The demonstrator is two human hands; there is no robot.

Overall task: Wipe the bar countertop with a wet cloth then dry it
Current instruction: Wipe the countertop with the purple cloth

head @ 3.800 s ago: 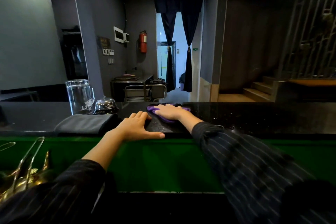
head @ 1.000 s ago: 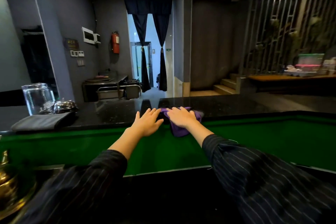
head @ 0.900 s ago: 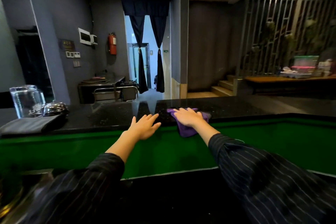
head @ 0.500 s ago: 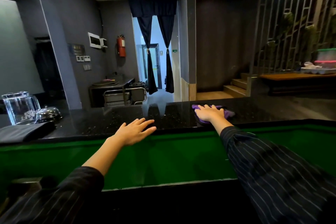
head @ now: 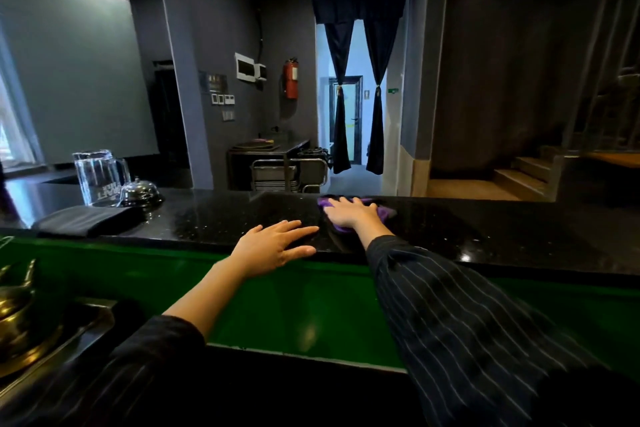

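The black speckled bar countertop point(head: 485, 229) runs across the view above a green front panel. My right hand point(head: 351, 213) lies flat on a purple cloth point(head: 384, 211) near the counter's far edge, pressing it down, with most of the cloth hidden under the palm. My left hand point(head: 273, 246) rests open, fingers spread, on the near edge of the counter, just left of the right hand and holding nothing.
On the counter's left stand a clear glass pitcher point(head: 98, 177), a metal call bell point(head: 140, 192) and a folded dark grey cloth point(head: 86, 220). Brass-coloured metal items point(head: 17, 305) sit at the lower left. Beyond the bar are a steel trolley point(head: 287, 173) and steps point(head: 519, 177).
My right hand has slid the purple cloth from the near edge to the far edge of the counter. My left hand stays resting on the near edge. The view has shifted back left.
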